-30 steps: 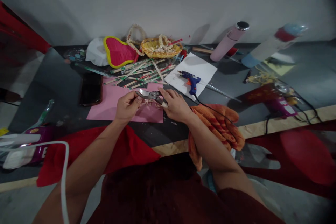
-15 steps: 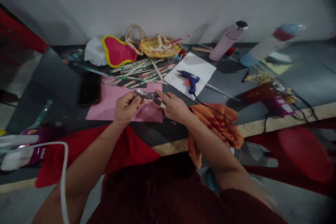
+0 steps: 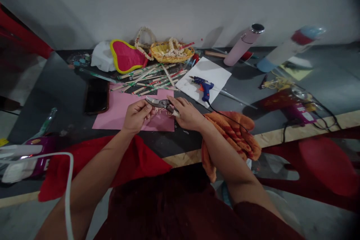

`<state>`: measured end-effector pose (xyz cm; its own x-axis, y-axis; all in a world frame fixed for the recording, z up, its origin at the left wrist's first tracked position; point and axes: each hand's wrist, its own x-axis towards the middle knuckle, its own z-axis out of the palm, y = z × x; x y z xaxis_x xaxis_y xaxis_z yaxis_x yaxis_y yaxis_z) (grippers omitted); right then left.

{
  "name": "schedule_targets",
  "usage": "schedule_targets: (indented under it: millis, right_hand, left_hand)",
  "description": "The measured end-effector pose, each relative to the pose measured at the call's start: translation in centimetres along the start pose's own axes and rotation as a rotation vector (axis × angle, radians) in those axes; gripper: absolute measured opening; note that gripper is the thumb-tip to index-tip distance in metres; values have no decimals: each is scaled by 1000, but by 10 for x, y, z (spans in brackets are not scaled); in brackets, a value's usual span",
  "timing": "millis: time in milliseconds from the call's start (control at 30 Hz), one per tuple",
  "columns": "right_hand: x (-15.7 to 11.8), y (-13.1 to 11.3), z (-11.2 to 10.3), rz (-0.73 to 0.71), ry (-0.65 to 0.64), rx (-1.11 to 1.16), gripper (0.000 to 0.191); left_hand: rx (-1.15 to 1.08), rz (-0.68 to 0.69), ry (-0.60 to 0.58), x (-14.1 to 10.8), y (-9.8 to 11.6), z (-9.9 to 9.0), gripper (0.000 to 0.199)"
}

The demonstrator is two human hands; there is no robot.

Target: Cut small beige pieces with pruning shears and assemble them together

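Observation:
My right hand is wrapped around the handles of a pair of pruning shears, whose curved blade points left. Close to that blade, my left hand is closed in a pinch; what its fingers hold is too small to make out. Both hands are over a pink sheet of paper. Small pale cut pieces lie on the sheet below the shears. Just beyond, several wooden chopsticks, some in printed wrappers, are strewn in a loose pile.
A blue glue gun rests on white paper, its cord trailing over an orange towel. A phone lies at the left. Behind are a yellow basket, a pink-and-yellow shaped piece and a pink flask.
The hands and shears stay almost in the same place over the pink sheet. The view has shifted very slightly.

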<state>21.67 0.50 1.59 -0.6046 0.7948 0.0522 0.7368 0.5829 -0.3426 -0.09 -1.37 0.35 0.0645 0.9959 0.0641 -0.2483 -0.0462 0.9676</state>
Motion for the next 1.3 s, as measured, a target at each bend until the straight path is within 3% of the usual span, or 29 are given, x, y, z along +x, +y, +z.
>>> schedule_targets:
  millis: [233,667,900,1133,1300]
  right_hand:
    - [0,4,-2,-103,-3,59,71]
    - [1,4,-1,-125,37,76,66]
    - [-1,2,-1,-10,13,-20,58]
    - [-4,-13,-2,65,69,-109,54]
    - [3,5,-1,289,164,-98,60]
  left_hand:
    - [-164,-119,-25,-2,13,6,27]
    - [-122,-131,-7,2,10,0,26]
    - [-192,-159,17,0,15,5,25]
    - [-202,-145,35,3,13,5,23]
    - [-159,-132,59,7,8,1,22]
